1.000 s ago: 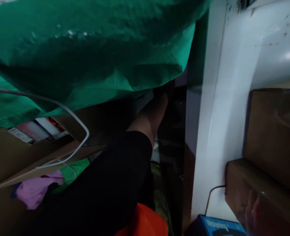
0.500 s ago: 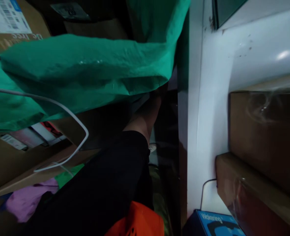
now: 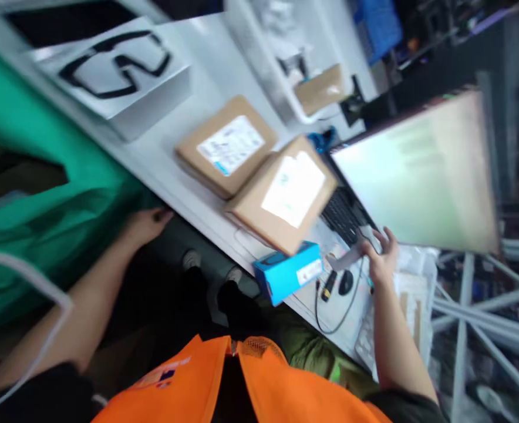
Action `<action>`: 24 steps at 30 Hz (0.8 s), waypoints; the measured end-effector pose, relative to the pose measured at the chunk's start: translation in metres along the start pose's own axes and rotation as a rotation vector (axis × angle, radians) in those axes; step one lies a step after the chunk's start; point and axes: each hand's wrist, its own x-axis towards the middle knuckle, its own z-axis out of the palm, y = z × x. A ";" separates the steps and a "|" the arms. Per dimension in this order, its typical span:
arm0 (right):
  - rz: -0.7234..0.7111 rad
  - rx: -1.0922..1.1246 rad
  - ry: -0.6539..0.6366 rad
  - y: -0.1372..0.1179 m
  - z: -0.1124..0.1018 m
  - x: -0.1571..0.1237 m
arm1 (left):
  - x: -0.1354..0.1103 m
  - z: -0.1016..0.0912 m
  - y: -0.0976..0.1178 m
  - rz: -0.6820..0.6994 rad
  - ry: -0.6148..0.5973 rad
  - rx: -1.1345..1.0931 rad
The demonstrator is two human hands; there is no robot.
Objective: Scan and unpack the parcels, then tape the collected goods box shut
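Though blurred throughout, clear enough at the hands. Left hand (image 3: 147, 223) against the near edge of the white table (image 3: 184, 194), fingers loosely curled, nothing visibly gripped, just beside a green bag (image 3: 52, 229) below the tabletop. Right hand (image 3: 380, 255) out over the far end of the table, fingers spread and half open, touching a pale flat thing (image 3: 346, 258) at the front of the keyboard (image 3: 341, 214); cannot tell whether actually gripped. Just below that hand, a dark mouse (image 3: 345, 284) and a cable (image 3: 336, 320) looping toward the table edge. Between the two hands, a blue box (image 3: 288, 273) at the table's edge, close against a cardboard parcel (image 3: 286, 191) with a white label; a second labelled parcel (image 3: 228, 144) just beside it, farther back. Behind the keyboard, a lit monitor (image 3: 418, 170). At the table's far left, a white box (image 3: 114, 76) with a black looping mark. Nearest the camera, an orange vest (image 3: 224, 382) and, across the left forearm, a thin white cord (image 3: 39, 276).
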 end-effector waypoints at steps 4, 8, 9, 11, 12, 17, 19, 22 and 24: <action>-0.097 0.250 -0.098 -0.006 -0.072 -0.010 | -0.099 -0.029 0.020 0.145 -0.178 0.532; -0.080 0.517 -0.330 -0.006 -0.113 -0.049 | -0.223 0.020 0.056 0.431 -0.956 0.311; -0.089 0.566 -0.389 -0.007 -0.117 -0.061 | -0.248 0.058 0.064 0.428 -1.053 0.257; -0.136 0.633 -0.458 -0.012 -0.116 -0.081 | -0.284 0.158 0.072 0.324 -1.045 0.221; -0.169 0.650 -0.464 -0.015 -0.113 -0.089 | -0.297 0.212 0.071 0.282 -0.981 0.170; -0.267 0.634 -0.373 -0.018 -0.089 -0.117 | -0.330 0.399 0.020 0.216 -0.839 -0.062; -0.240 0.643 -0.371 0.001 -0.079 -0.124 | -0.335 0.419 -0.003 0.238 -0.781 -0.194; -0.031 0.512 -0.332 0.046 -0.060 -0.136 | -0.339 0.416 -0.016 0.138 -0.677 -0.401; 0.152 0.220 -0.352 0.077 -0.045 -0.146 | -0.340 0.407 -0.011 0.076 -0.592 -0.528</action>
